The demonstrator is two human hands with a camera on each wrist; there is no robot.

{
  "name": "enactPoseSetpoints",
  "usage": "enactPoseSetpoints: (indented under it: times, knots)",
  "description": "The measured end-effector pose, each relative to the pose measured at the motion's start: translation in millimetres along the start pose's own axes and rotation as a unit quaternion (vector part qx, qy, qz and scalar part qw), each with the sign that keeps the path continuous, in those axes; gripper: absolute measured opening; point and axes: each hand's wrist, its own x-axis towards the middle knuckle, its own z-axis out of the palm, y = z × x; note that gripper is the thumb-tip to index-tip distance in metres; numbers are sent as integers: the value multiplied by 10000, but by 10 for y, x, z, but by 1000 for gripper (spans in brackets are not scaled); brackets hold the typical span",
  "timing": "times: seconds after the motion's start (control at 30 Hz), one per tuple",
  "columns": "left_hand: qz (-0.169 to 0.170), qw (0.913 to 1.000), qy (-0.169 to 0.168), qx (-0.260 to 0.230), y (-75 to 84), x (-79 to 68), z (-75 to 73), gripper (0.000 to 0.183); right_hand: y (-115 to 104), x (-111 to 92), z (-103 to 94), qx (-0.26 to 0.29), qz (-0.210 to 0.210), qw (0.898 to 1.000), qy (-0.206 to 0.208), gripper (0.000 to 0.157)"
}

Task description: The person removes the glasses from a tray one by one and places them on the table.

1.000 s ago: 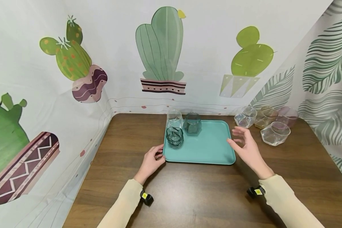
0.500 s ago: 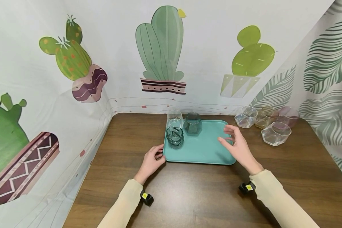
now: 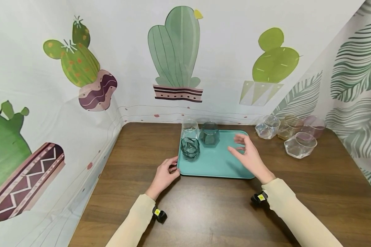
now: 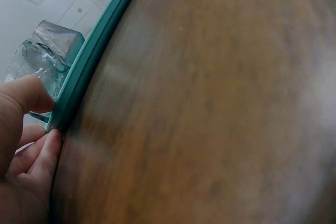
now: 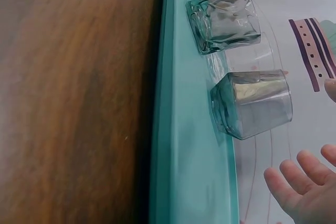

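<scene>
While the left hand (image 3: pixel 165 173) is pinching a rectangular teal tray (image 3: pixel 214 167) on a brown wooden table (image 3: pixel 204 209) by its rim, the right hand (image 3: pixel 248 154) is hovering over the tray's right half — thumb and fingers parted; a green faceted glass (image 3: pixel 190 149), a grey glass (image 3: pixel 209 134) and a clear glass (image 3: pixel 190 129) are standing leftward.

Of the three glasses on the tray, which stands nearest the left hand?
The dark green glass; the clear glass and the grey glass stand farther back on the tray.
</scene>
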Motion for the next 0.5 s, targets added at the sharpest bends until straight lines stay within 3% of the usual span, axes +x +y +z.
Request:
enactPoseSetpoints:
  times: [0.5]
  knots:
    - [11,10000,-1,-2,-4,1,-5,56,45,308,170,221,348,9981,-468,70]
